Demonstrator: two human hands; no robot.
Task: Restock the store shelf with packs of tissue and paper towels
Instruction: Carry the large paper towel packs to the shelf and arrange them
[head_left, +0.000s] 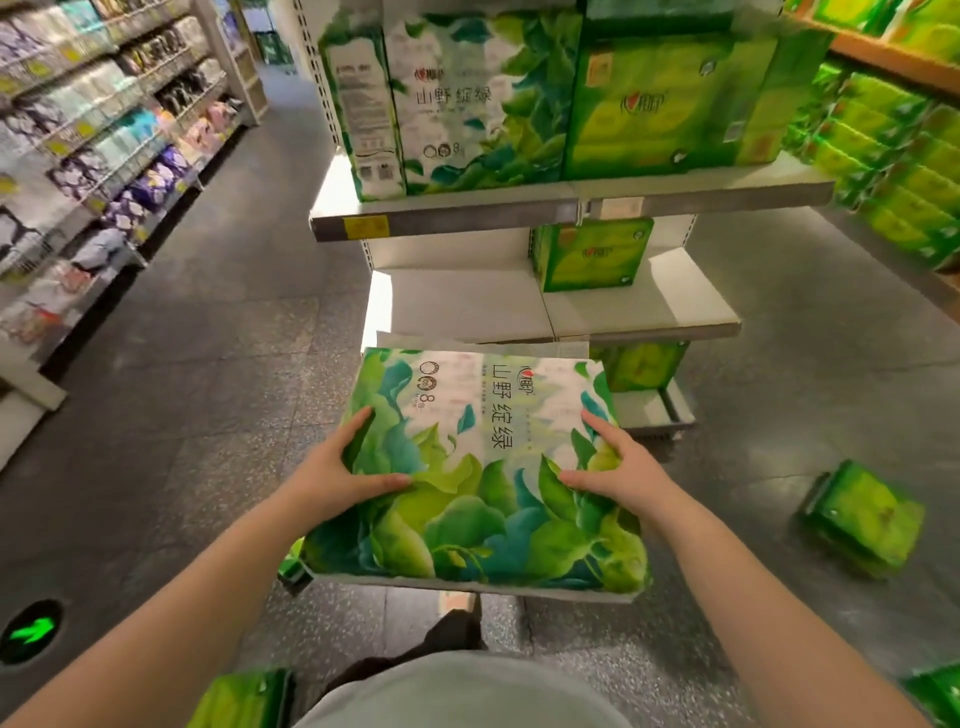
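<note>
- Head view: left hand (332, 470) gripped the left edge of a leaf-printed tissue pack (470, 467), fingers (358, 421) wrapped over its side, thumb on top.
- The pack was held flat in front of the shelf unit (566, 210), level with the lower shelf.
- Right hand (621, 465) gripped the pack's right edge, fingers curled on its top face.
- A matching pack (467, 104) stood on the upper shelf.
- A green pack (862, 517) lay on the floor (218, 338) at right.

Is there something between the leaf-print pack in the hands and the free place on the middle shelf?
Nothing visible blocks it. Both hands, left hand and right hand, hold the leaf-print pack just before the middle shelf, whose left part is bare. A green pack stands only on its right.
</note>
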